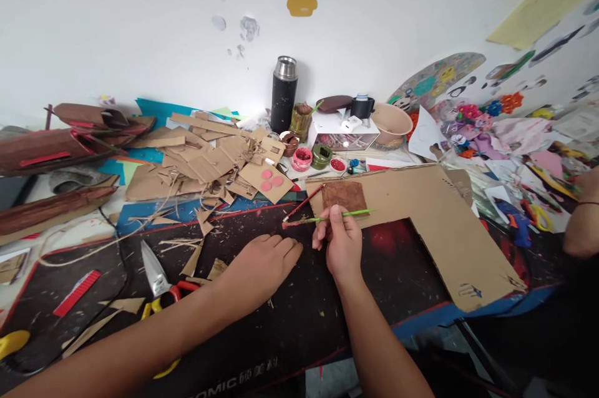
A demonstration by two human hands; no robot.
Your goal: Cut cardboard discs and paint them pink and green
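Observation:
My right hand [340, 237] pinches a thin green paintbrush [360, 214], its reddish tip pointing left over the black mat [299, 329]. Just behind the hand, a brown-painted square [345, 195] lies on a large piece of cardboard [430, 198]. A thin dark red stick [304, 202] slants near the brush tip. To the left, my left hand [269, 261] rests palm down on the mat, its fingers together and curled; what may be under them is hidden.
Scissors [156, 270] lie beside my left forearm. Cardboard scraps [215, 158] are piled behind. Open paint jars [302, 158], a black thermos [284, 95] and a tan bowl [392, 123] stand near the wall. Another person's arm [583, 217] shows at the right edge.

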